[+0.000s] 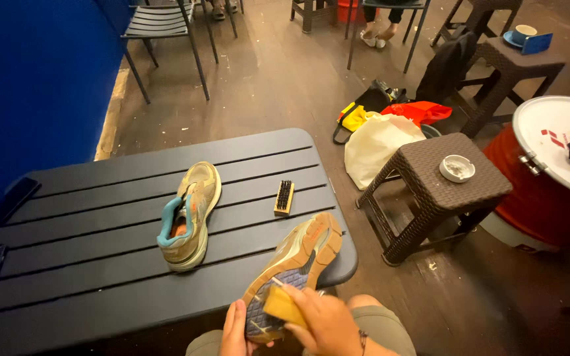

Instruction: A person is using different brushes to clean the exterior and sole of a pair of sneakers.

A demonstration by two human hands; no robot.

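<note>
Bare hands, olive shorts (371,326) (perhaps trousers), dark wrist bracelet (362,341).

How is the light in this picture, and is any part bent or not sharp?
Head view: warm, dim indoor light; the white drum top at right is the brightest spot; the wide lens curves the dark slatted table; the right hand with its brush on the shoe sole looks slightly soft.

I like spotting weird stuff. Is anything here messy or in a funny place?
A little. One shoe lies tipped on its side on the dark slatted table, an odd place for shoes. Bags sit heaped on the floor. Nothing looks spilled or broken.
</note>
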